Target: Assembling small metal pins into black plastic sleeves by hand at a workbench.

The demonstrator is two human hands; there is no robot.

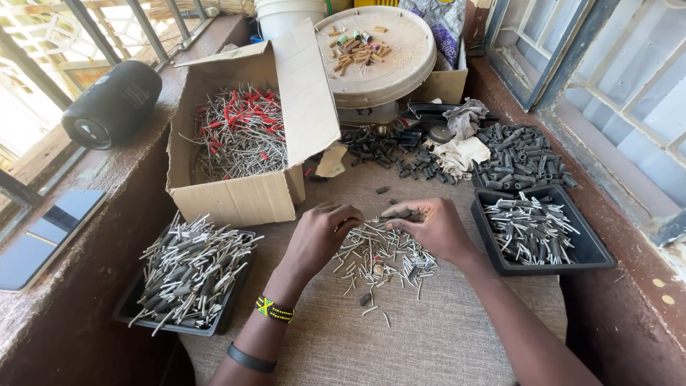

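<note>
Both my hands rest over a loose heap of small silver metal pins (pixel 386 259) on a woven beige mat (pixel 429 336). My left hand (pixel 319 234) is curled with its fingertips pinching at pins near the top of the heap; what it holds is hidden. My right hand (pixel 429 225) grips a few short dark grey sleeves between thumb and fingers, just right of the left hand. The left wrist wears a beaded bracelet and a black band.
A cardboard box (pixel 236 196) of pins, some red-tipped, stands behind left. Black trays of assembled pieces sit at left (pixel 143 322) and right (pixel 593 254). More dark sleeves (pixel 525 154), rags, a round lid, a bucket, a black speaker (pixel 111 104) and a tablet surround.
</note>
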